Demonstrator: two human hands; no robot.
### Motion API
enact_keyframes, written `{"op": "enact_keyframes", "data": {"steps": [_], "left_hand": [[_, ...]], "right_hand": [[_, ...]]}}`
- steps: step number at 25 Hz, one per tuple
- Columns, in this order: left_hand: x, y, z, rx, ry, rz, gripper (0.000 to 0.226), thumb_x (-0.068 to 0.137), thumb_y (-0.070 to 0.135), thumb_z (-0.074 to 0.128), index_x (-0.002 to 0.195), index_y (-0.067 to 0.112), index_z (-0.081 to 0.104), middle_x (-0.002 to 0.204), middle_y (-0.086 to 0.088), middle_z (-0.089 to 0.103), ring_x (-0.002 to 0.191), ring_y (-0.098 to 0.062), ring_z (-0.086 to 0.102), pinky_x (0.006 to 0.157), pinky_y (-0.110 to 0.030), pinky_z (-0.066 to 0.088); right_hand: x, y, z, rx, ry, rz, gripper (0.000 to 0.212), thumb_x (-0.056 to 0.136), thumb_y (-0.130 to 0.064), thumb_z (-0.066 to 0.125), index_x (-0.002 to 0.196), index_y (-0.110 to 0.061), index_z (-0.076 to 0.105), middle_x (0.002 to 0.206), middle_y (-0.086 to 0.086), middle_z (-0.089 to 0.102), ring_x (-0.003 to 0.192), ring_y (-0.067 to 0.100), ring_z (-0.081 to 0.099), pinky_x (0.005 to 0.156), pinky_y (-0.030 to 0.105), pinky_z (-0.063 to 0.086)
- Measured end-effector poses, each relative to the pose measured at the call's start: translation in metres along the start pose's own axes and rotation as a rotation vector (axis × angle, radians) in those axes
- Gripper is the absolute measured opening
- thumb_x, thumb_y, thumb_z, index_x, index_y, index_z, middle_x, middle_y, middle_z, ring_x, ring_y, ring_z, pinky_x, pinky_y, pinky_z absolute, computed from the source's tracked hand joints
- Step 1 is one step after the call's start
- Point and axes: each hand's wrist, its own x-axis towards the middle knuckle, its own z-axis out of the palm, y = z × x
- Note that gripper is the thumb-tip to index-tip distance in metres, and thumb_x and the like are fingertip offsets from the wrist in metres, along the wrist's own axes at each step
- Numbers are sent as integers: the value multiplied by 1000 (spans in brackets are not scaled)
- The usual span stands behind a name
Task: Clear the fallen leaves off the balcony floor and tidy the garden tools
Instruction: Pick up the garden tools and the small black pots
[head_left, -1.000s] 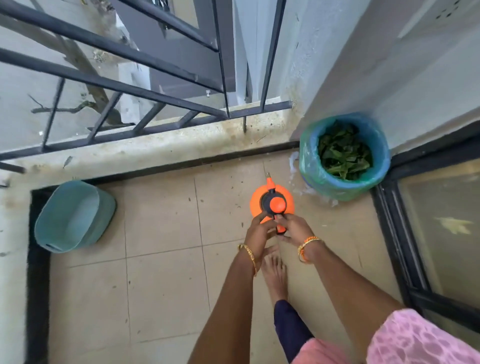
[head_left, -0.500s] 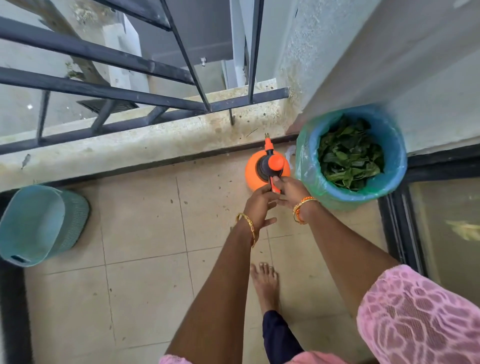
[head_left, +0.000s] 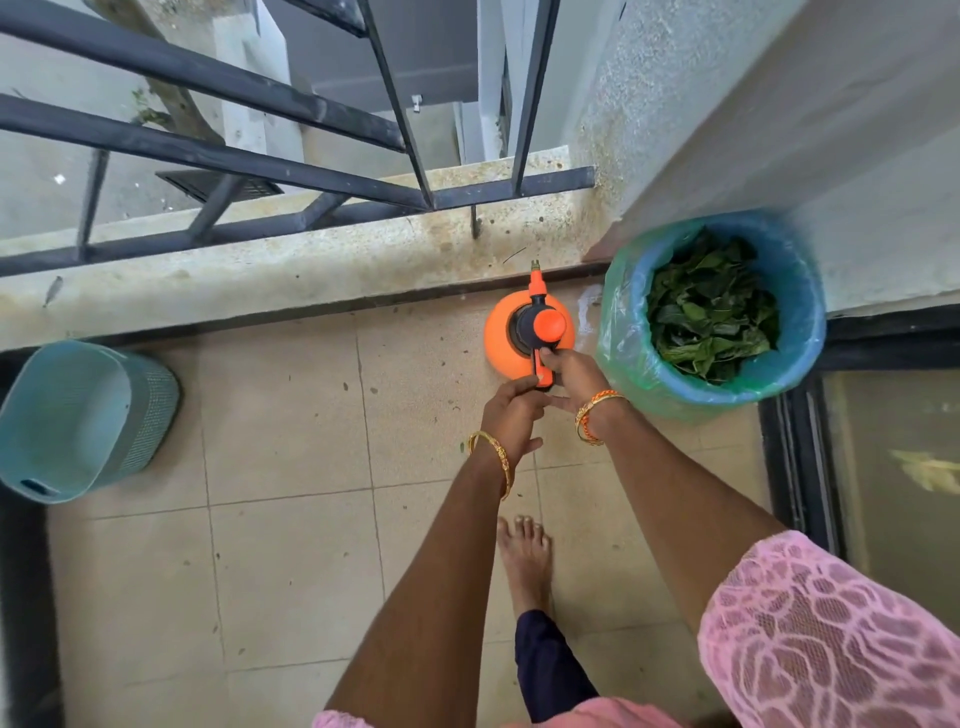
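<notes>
Both hands, left (head_left: 511, 410) and right (head_left: 571, 376), curled around the handle of the orange pressure sprayer (head_left: 529, 335) at centre frame beside the leaf-filled bin (head_left: 711, 317): rigid, probably water-heavy, best carried by that handle.

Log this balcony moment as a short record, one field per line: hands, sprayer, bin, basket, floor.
left hand: grips the end of the sprayer's handle
right hand: grips the same handle, nearer the sprayer's top
orange sprayer: upright near the ledge, nozzle pointing at the ledge, just left of the bin
blue bin: lined with a green bag, holds green leaves, stands in the corner by the wall
teal basket: tipped on its side at the left edge, nothing visible inside
floor: beige tiles with small dark specks, one bare foot on them
</notes>
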Motion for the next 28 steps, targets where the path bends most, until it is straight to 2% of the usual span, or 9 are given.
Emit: {"op": "enact_keyframes", "data": {"steps": [1,3,5,8,10,14,18,22,28], "left_hand": [[1,1,0,-5,0,-1,30,87,12,55,116,23,58,118,-5,60,112,-19,54,81,-35,46],[0,1,1,9,7,5,32,88,12,55,119,21,56,117,-4,57,112,-19,52,83,-35,45],[-1,-4,0,102,51,31,37,90,14,53,127,17,51,122,-5,55,115,-22,51,93,-37,44],[-13,-25,-12,368,182,69,43,93,21,47,135,14,45,134,-10,51,119,-28,51,102,-40,43],[-27,-46,-27,552,267,59,43,94,24,43,136,13,44,134,-14,51,123,-31,47,101,-41,41],[-68,-109,-69,867,300,11,41,98,26,36,137,14,39,133,-12,49,122,-29,45,97,-42,40],[-125,-192,-114,950,376,-66,39,100,25,32,138,18,36,134,-8,48,122,-26,44,97,-40,41],[-184,-283,-138,800,495,-175,40,100,26,31,139,17,35,137,-9,44,126,-28,41,98,-41,39],[-267,-433,-99,293,642,-350,41,99,27,33,138,17,34,135,-9,45,125,-28,42,96,-42,41]], "right_hand": [[-1,0,0,-9,17,3,16,96,-23,51,94,-7,56,90,8,56,82,18,56,64,30,52],[-2,2,-1,-121,92,-21,21,93,-30,52,86,-11,58,90,7,58,87,21,55,78,39,53],[-10,9,2,-205,236,-73,29,92,-38,49,81,-13,58,85,4,59,89,25,55,88,43,49],[-37,30,12,-379,481,-195,31,96,-30,42,99,-4,58,104,16,61,97,33,55,79,36,41],[-60,55,21,-559,509,-277,27,96,-22,41,101,-1,57,109,22,58,102,38,54,79,39,42],[-103,114,43,-1146,137,-548,27,96,-20,41,107,-1,57,110,20,54,104,37,51,80,41,44],[-147,165,79,-1625,-207,-750,35,99,-27,33,120,-6,53,117,14,53,108,29,49,84,38,45],[-201,224,114,-1814,-443,-888,36,100,-27,32,121,-6,51,118,15,53,109,30,48,82,39,44],[-290,336,120,-2102,-808,-1047,35,98,-27,33,116,-5,54,114,16,56,110,32,46,81,39,43]]}}
